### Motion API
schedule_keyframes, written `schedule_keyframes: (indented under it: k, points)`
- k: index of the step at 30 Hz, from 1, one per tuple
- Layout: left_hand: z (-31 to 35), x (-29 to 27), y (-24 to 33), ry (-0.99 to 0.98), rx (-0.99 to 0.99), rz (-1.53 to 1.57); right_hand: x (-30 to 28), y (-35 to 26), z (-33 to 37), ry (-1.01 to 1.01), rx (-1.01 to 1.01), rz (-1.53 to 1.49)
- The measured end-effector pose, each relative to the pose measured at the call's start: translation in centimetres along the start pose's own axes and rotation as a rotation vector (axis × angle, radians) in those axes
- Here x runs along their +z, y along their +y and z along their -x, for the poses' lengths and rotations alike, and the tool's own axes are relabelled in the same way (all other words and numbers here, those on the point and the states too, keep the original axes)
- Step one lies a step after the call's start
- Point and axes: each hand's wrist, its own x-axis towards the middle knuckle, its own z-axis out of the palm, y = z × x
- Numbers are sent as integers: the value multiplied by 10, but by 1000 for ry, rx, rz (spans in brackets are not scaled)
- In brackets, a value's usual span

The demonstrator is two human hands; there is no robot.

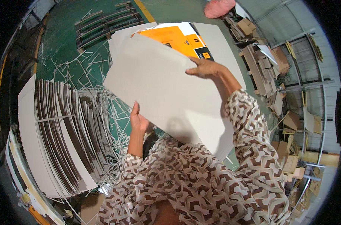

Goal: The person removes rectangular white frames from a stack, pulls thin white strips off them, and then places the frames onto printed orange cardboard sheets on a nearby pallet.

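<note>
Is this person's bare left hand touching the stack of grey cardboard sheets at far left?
Apart. The head view shows green floor littered with pale strips between the left hand and the stack.

A large, plain, pale cardboard sheet [151, 75] slants over the stack [222, 43], leaving its far right corner uncovered.

Left hand [139, 120] and right hand [207, 68]: two
Patterned sleeves [249, 114]: two, left and right
Top pale board [151, 78]: one
Orange printed sheets [168, 36]: at least one, exact number hidden
Upright boards [50, 138]: dozens, packed too tightly for a count
Loose strips [114, 129]: dozens, tangled beyond counting
Dark slatted pallet [108, 21]: one
Pink bundle [218, 8]: one
</note>
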Motion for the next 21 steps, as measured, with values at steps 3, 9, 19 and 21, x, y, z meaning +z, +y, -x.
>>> schedule_keyframes:
  k: [3,9,19,21]
  points:
    - [10,0,8,10,-35,-12,10,33,21,-9,95,-85]
    - [1,16,12,75,-84,-164,-7,29,45,27,36,55]
    - [-88,117,-47,43,-53,-506,-36,175,19,285,77,-371]
    - [-103,116,-56,51,-71,-541,-24,195,20,291,119,-420]
